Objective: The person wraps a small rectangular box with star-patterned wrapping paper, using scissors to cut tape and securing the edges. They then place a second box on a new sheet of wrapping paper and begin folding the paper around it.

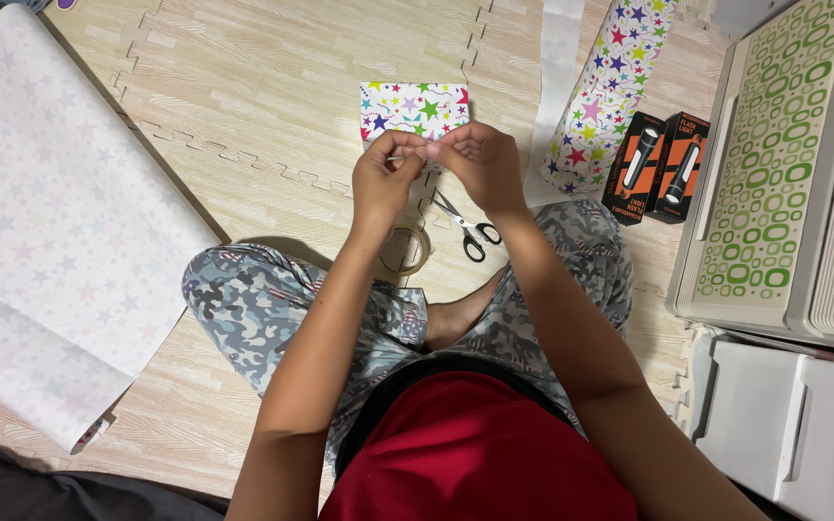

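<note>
Both hands are up in front of me, fingertips meeting over the near edge of the wrapped box [414,108]. Left hand [385,174] and right hand [480,162] are each pinched shut on what looks like a short strip of clear tape [415,157] stretched between them (thin and see-through, so I can't be fully sure). Box sits on the floor just beyond the fingertips, in star paper.

Tape roll [405,249] lies on the floor right below the left wrist, scissors [467,228] just right of it, under the right wrist. Paper roll [602,92] stands off beyond the right hand, two orange-black boxes [655,166] beside it. A big loose sheet [50,232], plain side up, is spread well out to the left.

My read of the step: strip is off the roll and being held taut, wrap on the box looks mostly closed. Next move calls for keeping the strip flat and untwisted, lowering it square across the paper seam, then pressing it down with one thumb while the other hand lets go. Risk is the tape folding on itself or sticking to fingers.
</note>
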